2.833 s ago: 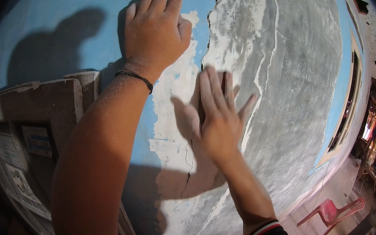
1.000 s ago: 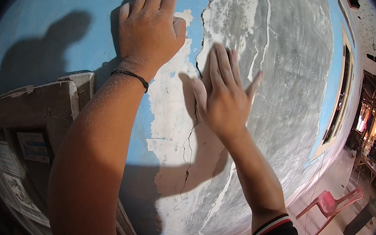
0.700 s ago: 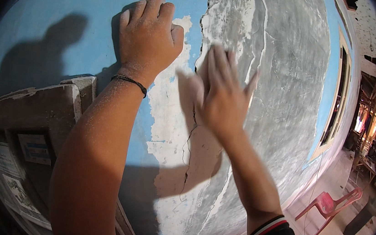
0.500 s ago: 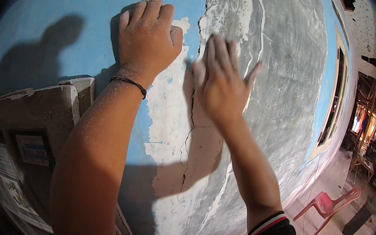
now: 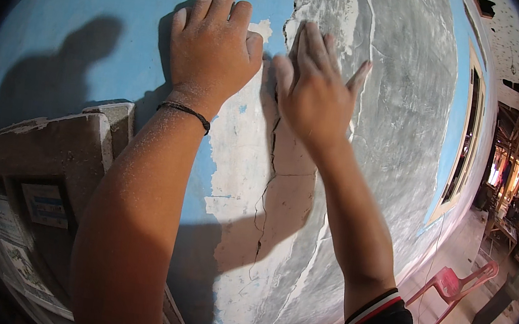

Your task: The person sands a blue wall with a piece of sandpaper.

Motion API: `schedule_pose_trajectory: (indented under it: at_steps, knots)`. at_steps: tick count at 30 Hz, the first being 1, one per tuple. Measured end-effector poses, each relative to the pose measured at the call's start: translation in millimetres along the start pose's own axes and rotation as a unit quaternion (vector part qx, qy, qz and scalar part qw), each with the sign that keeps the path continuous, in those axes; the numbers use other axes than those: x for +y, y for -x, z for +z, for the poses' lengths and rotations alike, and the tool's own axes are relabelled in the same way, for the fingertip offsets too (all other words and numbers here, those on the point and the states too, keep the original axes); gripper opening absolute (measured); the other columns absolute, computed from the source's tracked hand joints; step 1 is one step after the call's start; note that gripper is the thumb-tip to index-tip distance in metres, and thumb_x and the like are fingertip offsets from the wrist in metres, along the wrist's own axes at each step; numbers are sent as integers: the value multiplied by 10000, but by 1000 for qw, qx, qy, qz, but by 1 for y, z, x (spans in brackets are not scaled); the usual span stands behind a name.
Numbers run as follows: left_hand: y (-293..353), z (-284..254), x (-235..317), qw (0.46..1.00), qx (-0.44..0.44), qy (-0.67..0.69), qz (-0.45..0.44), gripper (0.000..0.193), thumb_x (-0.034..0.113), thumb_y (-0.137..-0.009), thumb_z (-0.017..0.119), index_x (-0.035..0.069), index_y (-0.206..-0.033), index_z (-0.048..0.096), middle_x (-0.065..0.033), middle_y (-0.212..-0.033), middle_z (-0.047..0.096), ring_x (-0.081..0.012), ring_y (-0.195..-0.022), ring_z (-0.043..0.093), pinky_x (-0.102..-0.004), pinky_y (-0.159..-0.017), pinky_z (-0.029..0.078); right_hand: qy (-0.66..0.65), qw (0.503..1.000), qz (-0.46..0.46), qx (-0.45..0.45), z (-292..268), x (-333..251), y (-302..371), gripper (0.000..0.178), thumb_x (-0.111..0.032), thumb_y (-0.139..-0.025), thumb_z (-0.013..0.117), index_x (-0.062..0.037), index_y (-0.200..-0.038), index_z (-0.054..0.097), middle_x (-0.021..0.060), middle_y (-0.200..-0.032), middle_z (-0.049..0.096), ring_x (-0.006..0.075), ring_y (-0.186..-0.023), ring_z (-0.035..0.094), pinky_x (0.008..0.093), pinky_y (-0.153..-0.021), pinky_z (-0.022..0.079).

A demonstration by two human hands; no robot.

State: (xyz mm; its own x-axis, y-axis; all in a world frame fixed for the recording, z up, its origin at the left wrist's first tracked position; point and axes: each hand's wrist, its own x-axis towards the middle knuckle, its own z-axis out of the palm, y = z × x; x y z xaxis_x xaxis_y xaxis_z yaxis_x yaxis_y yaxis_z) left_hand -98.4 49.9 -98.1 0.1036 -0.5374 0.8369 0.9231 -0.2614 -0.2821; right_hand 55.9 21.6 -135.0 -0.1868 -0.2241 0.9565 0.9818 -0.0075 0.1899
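A cracked wall (image 5: 395,132) stands before me, blue at the left and patched white and grey in the middle. My left hand (image 5: 215,53), dusted with pale powder and wearing a dark cord bracelet (image 5: 185,114), is closed against the blue paint. Its curled fingers hide whatever they may hold. To its right, my right hand (image 5: 317,102) lies open on the plaster, thumb and little finger spread and fingertips whitish. A dark, jagged crack (image 5: 271,163) runs down just left of this palm.
At lower left stands a worn panelled wooden piece (image 5: 52,146) with papers behind its openings. A framed window (image 5: 462,142) is set into the wall's right part. On the floor at right are a red plastic chair (image 5: 449,283), a dark post (image 5: 497,304) and a thin cable (image 5: 421,318).
My right hand has slid upward along the plaster beside the crack. The left hand is slightly higher and still closed. The whole view has shifted a little.
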Motion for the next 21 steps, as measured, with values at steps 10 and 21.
schedule_pose_trajectory:
  at_steps: [10, 21]
  knots:
    - [0, -3, 1, 1000, -7, 6, -7, 273, 148, -749, 597, 84, -1009, 645, -54, -1074, 622, -258, -1040, 564, -411, -891, 411, -48, 998, -4, -36, -9, -16, 24, 585, -489, -957, 418, -42, -1310, 548, 53, -1441, 465, 253, -1361, 396, 690, -1079, 88]
    - [3, -4, -1, 999, -4, 34, -20, 264, 131, -754, 592, 67, -1006, 639, -51, -1092, 609, -257, -1055, 550, -415, -904, 404, -30, 997, -3, -68, -13, -15, 31, 534, -405, -960, 428, -79, -1380, 481, 55, -1448, 455, 268, -1370, 383, 702, -1069, 89]
